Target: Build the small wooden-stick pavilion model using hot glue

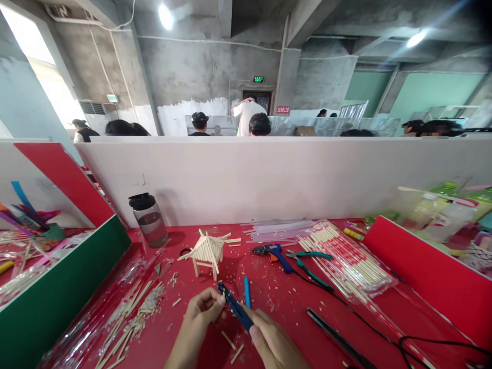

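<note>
My right hand [272, 335] is wrapped around a dark blue utility knife [237, 310], its front end slanting up and left. At that end my left hand [205, 307] is closed in a pinch. A small pale bit, seemingly a wooden stick, shows between the fingertips, mostly hidden. Just beyond both hands stands a little pavilion model [207, 253] made of pale sticks, with a sloped roof and short legs. A light blue pen-like rod [247, 292] lies beside the knife. Two short cut sticks [232, 346] rest on the red tabletop below my hands.
To the right lie a blue glue gun [272, 252], green-handled pliers [313, 266], packaged sticks [353, 256], clear glue sticks [277, 230] and a black bar-like tool [338, 338]. At left are loose sticks and scraps [134, 320] and a water bottle [150, 220]. White partition [269, 179] behind.
</note>
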A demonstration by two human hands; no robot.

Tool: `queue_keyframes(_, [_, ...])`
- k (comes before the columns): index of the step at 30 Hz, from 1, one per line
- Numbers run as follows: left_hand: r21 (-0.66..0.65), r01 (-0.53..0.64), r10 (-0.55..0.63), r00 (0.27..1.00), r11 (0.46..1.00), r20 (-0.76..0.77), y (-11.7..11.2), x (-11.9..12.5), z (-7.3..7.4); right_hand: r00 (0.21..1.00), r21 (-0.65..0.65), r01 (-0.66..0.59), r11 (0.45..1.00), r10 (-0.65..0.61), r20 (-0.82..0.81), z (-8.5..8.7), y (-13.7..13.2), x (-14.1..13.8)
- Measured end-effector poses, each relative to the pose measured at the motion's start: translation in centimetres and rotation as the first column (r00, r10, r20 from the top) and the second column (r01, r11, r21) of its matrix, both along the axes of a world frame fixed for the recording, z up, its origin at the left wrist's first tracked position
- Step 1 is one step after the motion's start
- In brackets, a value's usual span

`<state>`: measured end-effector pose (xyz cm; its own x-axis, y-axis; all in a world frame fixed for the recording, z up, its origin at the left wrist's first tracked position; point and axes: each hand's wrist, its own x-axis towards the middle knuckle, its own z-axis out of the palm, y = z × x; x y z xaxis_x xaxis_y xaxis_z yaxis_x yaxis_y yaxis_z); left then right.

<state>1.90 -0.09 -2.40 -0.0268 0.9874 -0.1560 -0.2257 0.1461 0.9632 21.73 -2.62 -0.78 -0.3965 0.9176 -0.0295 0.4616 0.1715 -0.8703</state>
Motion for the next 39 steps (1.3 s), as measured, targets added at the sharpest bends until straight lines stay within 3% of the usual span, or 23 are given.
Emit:
queue_keyframes(5, [-0.121,0.015,0.005,0.987,0.993,0.162,-0.2,0.0,-0.6,1.0,-0.008,0.006,1.0,-0.006,0.014,0.5,-0.1,0.1])
queue_keyframes(15, [-0.186,-0.006,0.047,0.976,0.982,0.213,-0.3,0.5,0.1,0.999,-0.008,-0.034,0.999,0.034,-0.009,0.2,0.0,0.1])
queue_keyframes(30, [-0.149,0.026,0.008,0.975,0.989,0.224,-0.6,0.9,0.6,0.999,0.027,0.032,0.999,-0.032,0.001,-0.1,-0.3,-0.1])
queue_keyframes(39, [-0.114,-0.008,0.027,0.986,0.993,0.167,-0.8,1.0,1.0,1.0,0.063,-0.024,0.998,0.024,0.003,0.3,0.1,0.1])
